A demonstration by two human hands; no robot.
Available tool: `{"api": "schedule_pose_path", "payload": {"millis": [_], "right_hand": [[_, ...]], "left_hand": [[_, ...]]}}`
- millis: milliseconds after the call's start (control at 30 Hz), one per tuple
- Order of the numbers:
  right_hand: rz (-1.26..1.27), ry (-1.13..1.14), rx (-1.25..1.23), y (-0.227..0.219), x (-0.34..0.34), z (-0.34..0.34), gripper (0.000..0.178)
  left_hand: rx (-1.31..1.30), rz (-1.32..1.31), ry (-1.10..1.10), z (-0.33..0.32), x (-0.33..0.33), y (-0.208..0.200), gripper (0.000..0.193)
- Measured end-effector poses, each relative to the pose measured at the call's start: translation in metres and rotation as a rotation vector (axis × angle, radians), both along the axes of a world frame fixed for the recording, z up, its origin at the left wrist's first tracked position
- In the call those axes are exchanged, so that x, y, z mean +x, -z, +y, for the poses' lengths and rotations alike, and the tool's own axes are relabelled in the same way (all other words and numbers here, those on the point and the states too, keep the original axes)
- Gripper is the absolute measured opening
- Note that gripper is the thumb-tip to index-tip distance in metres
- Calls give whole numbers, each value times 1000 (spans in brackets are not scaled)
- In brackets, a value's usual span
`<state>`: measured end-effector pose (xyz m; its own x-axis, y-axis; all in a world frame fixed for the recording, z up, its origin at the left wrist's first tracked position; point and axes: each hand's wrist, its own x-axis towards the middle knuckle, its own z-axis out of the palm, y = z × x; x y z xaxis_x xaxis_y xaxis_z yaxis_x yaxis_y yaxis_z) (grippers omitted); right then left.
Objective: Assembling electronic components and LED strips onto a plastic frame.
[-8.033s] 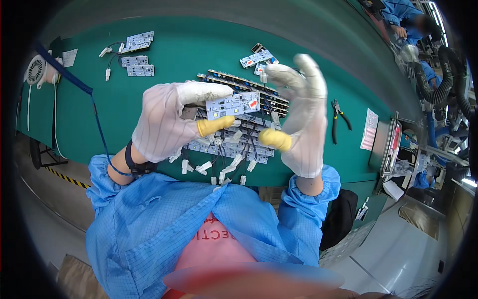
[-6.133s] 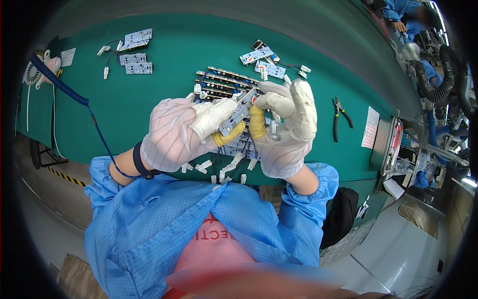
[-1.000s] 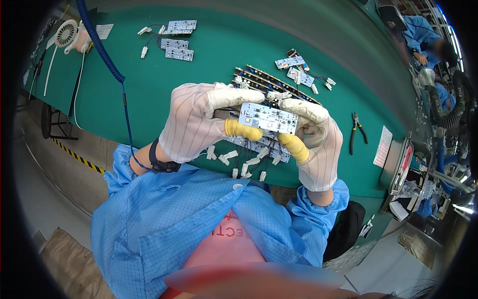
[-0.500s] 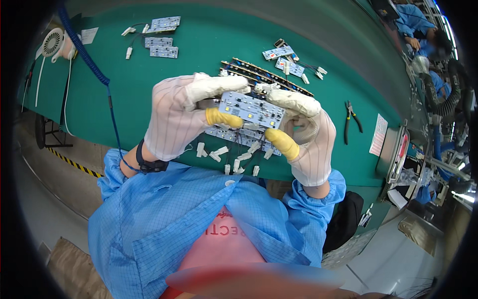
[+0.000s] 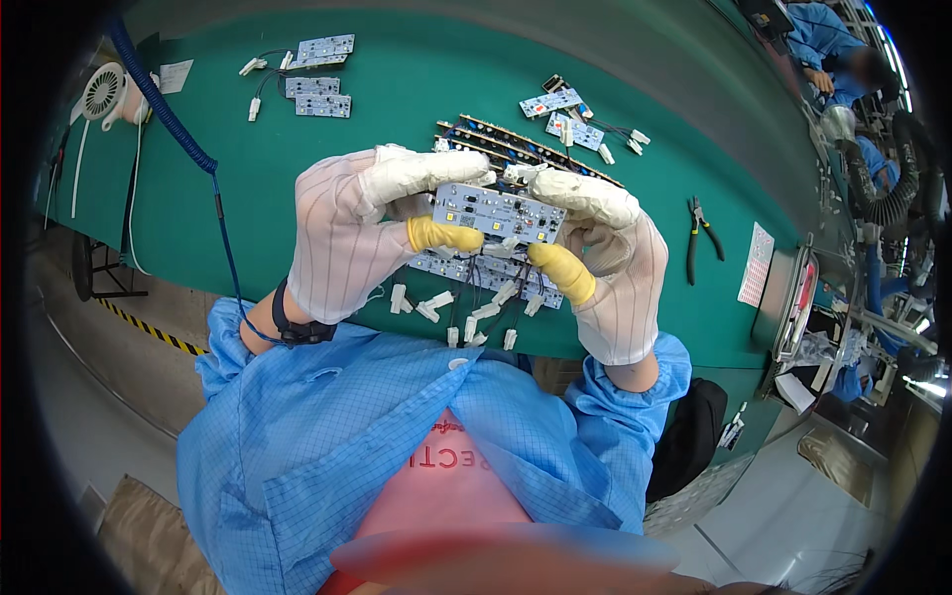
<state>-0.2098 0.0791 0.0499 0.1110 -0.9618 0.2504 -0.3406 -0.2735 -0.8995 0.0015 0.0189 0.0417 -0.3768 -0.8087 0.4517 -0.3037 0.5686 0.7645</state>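
Note:
A white LED circuit board with small yellow LEDs along its near side is held up between my gloved hands. My left hand is closed on its left end, the yellow-capped thumb at the near edge and white-capped fingers along the far edge. At the other end my right hand pinches it in the same way. Beneath and nearer lie more LED boards, partly hidden, with several white wire connectors spread in front. Just beyond my fingers are long dark boards with rows of components.
LED boards with leads lie at the far left, others beyond the dark boards. Pliers and a printed sheet are at right. A blue coiled cord runs to my left wrist. A small fan stands far left.
The held board has levelled slightly, its right end rising a little. Both hands keep their grip and have shifted only slightly.

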Motion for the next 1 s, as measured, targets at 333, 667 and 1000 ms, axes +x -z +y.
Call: {"api": "schedule_pose_path", "payload": {"millis": [333,667,1000], "right_hand": [[-588,-261,523,11,-7,-6,40],[-496,18,439,-22,22,-1,60],[-589,-60,414,-20,14,3,59]], "left_hand": [[-307,-292,-27,4,26,24,37],[78,71,126,-31,12,7,32],[-61,-794,-286,-182,110,64,24]]}}
